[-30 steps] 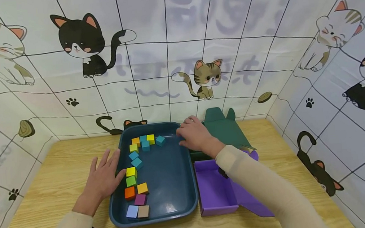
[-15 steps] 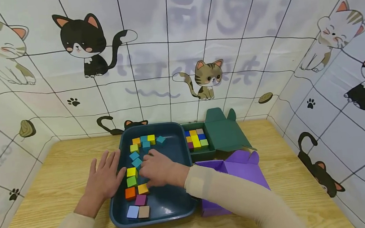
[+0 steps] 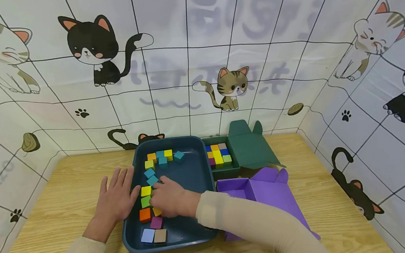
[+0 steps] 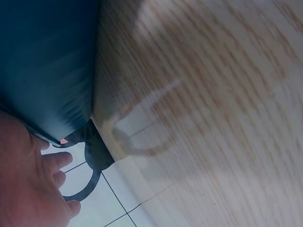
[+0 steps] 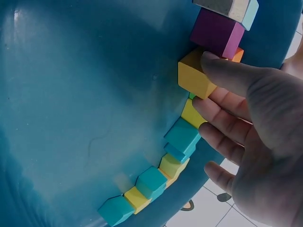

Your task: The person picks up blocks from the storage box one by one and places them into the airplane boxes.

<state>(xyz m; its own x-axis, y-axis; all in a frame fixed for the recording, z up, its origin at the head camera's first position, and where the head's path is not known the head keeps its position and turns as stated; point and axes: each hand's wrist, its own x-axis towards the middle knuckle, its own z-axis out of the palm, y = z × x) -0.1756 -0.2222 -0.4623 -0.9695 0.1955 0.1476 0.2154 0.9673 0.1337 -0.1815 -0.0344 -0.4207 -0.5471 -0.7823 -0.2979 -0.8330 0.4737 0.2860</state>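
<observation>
Inside the dark blue tray point(image 3: 188, 172), my right hand point(image 3: 170, 197) pinches an orange-yellow cube point(image 5: 191, 75) between thumb and fingers; in the head view the hand covers much of it. A purple cube point(image 5: 218, 33) lies beside it, and a red-orange cube point(image 3: 145, 215) and a green cube point(image 3: 145, 202) are close by. Along the tray's left side run more cubes, among them a yellow cube point(image 3: 146, 191) and a teal cube point(image 3: 152, 180). My left hand point(image 3: 116, 196) rests against the tray's left rim with straight, spread fingers.
Behind the tray's right side stands an open green box point(image 3: 235, 168) holding several coloured cubes, its lid folded right. In front of it an open purple box point(image 3: 234, 184) is partly hidden by my right sleeve. A cat-patterned cloth wall point(image 3: 171, 101) encloses the wooden table point(image 3: 322, 172).
My right hand has moved from the green box leftward and down into the tray, onto the orange-yellow cube. My left hand has stayed at the tray's left rim.
</observation>
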